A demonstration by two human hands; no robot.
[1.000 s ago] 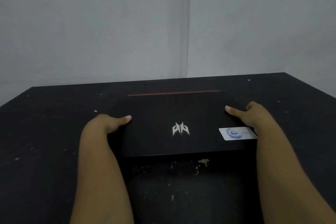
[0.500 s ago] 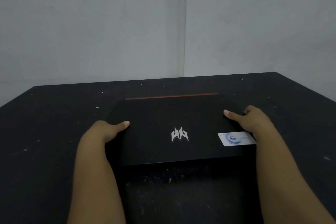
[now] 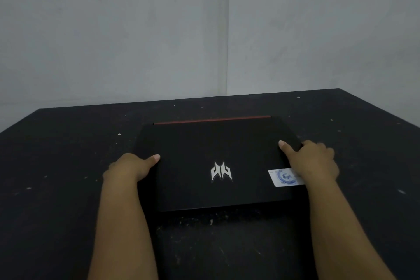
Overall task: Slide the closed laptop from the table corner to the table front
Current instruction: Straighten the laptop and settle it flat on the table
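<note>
The closed laptop [image 3: 216,163] lies flat on the worktop [image 3: 56,166] between the hands. Left hand [image 3: 129,167] and right hand [image 3: 316,161] clasp its side edges, thumbs on the lid. It looks rigid, fairly heavy and smooth, so gripping both sides should keep it square.

Closed black laptop [image 3: 211,161] lies flat on the dark speckled worktop [image 3: 56,166], about mid-width, its far edge short of the worktop's back edge. Left hand [image 3: 127,167] at the laptop's left side, thumb on the lid. Right hand [image 3: 316,161] at the right side, thumb on the lid. White rectangular sticker [image 3: 283,177] on the lid's right part, just beside the right hand. Two plain walls [image 3: 113,29] meet in a corner behind the worktop.
</note>
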